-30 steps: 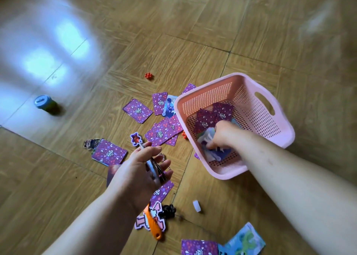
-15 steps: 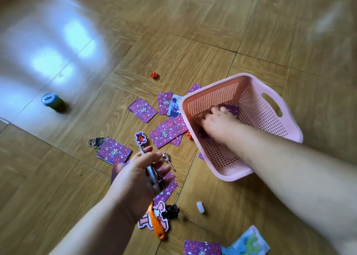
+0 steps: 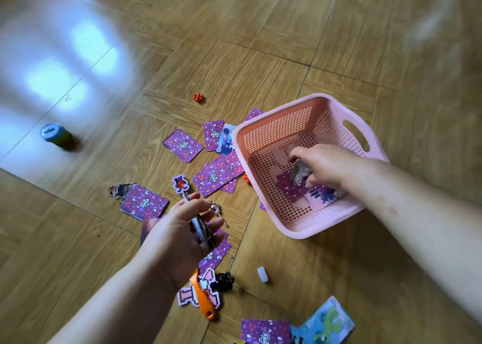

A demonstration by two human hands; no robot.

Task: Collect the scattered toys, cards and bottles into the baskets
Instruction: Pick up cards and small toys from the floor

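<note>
Here, right hand [image 3: 323,165] pinches a card [image 3: 300,172] inside the pink basket [image 3: 281,124]; left hand [image 3: 177,236] grips stacked cards [image 3: 201,226].

Your right hand [image 3: 326,166] pinches a grey item [image 3: 300,172] in the basket [image 3: 302,232]: motion-blurred, identity unreadable. Card stack [image 3: 202,226] in your left hand [image 3: 177,234]: edge-on, faces hidden. Purple card [image 3: 266,333]: cut off by the bottom edge. Small figure [image 3: 117,190]: half under a card.

A pink mesh basket [image 3: 297,230] holds a few purple cards [image 3: 290,193]. The right hand [image 3: 326,166] pinches what looks like another card [image 3: 300,172] there. Loose cards [image 3: 183,145] lie face-down beside it. The left hand [image 3: 180,229] grips a card stack [image 3: 202,226]. A green bottle [image 3: 56,135] sits well apart.
</note>
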